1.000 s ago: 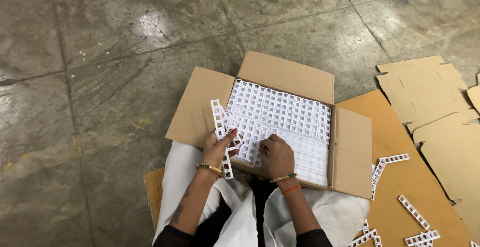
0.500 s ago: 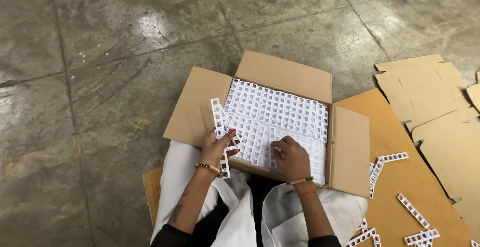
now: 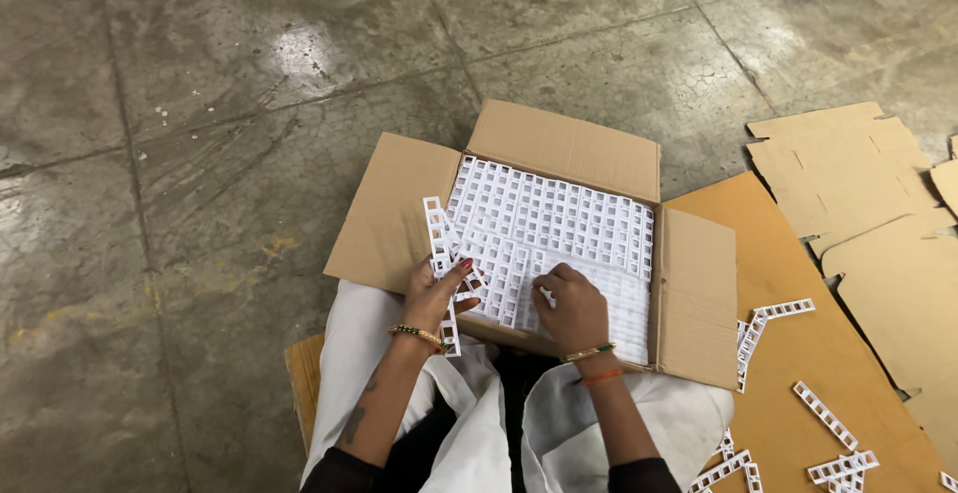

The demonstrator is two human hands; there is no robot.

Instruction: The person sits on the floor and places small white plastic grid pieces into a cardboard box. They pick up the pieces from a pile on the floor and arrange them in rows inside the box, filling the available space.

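Left hand (image 3: 436, 296): grips a white ladder strip (image 3: 440, 253), frame centre.
Right hand (image 3: 569, 305): seemingly pressing strips flat in box (image 3: 559, 144).
Next: seat the held strip carefully.

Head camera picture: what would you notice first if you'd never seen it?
An open cardboard box in the middle, packed with white ladder-like plastic strips. The left hand holds one strip upright at its near-left corner; the right hand presses on the packed ones. More loose strips lie on flat cardboard at right.
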